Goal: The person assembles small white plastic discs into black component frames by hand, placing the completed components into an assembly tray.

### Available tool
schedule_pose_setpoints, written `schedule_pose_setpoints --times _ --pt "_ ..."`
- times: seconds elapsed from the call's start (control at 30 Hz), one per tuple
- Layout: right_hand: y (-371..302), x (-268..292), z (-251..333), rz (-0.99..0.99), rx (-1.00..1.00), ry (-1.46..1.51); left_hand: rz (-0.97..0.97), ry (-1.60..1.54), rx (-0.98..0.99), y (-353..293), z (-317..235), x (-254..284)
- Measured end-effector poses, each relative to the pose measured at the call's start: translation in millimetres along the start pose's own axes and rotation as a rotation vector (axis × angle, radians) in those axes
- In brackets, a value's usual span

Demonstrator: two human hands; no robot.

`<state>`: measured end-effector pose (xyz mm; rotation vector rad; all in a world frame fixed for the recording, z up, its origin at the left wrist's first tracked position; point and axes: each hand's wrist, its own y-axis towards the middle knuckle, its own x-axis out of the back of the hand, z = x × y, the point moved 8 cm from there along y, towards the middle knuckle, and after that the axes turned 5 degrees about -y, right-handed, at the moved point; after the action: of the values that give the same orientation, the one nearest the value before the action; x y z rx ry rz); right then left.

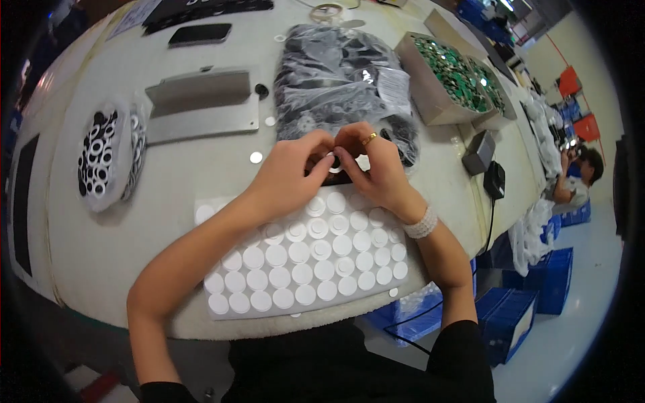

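Observation:
My left hand (pixel 290 168) and my right hand (pixel 377 166) meet above the far edge of a white sheet. Between their fingertips is a small black-and-white round piece (pixel 336 163), partly covered by the fingers. Rows of white discs (pixel 299 252) lie on the sheet, some with a smaller raised round on top. Just beyond my hands, a large clear plastic bag (pixel 322 74) of black parts lies on the table. A dark flat area shows beneath my fingers; I cannot make out what it is.
A bag of black and white rings (pixel 99 158) lies left, near a grey metal stand (pixel 201 107). Farther back is a phone (pixel 200 34). Boxes of green round circuit boards (pixel 451 74) stand right, near a black adapter (pixel 494 180). Blue crates (pixel 505 322) sit on the floor; another person (pixel 578 178) is far right.

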<state>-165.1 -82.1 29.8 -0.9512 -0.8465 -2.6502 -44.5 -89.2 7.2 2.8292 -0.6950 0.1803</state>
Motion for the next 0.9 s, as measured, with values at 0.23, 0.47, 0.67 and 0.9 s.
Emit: schedule_pose_setpoints --times 0.23,0.47,0.67,0.9 --pt "-2 12 -1 -0.054 0.001 0.135 -0.033 -0.209 0.085 1 -1 -5" --pt "-7 2 -5 0.024 -0.095 0.240 -0.072 -0.178 0.050 -2 -2 1" --pt "-5 0 -6 0.063 -0.190 0.416 -0.105 -0.174 -0.008 -1 -4 3" --pt "-6 3 -5 0.034 -0.215 0.453 0.003 -0.199 0.075 0 -1 -5"
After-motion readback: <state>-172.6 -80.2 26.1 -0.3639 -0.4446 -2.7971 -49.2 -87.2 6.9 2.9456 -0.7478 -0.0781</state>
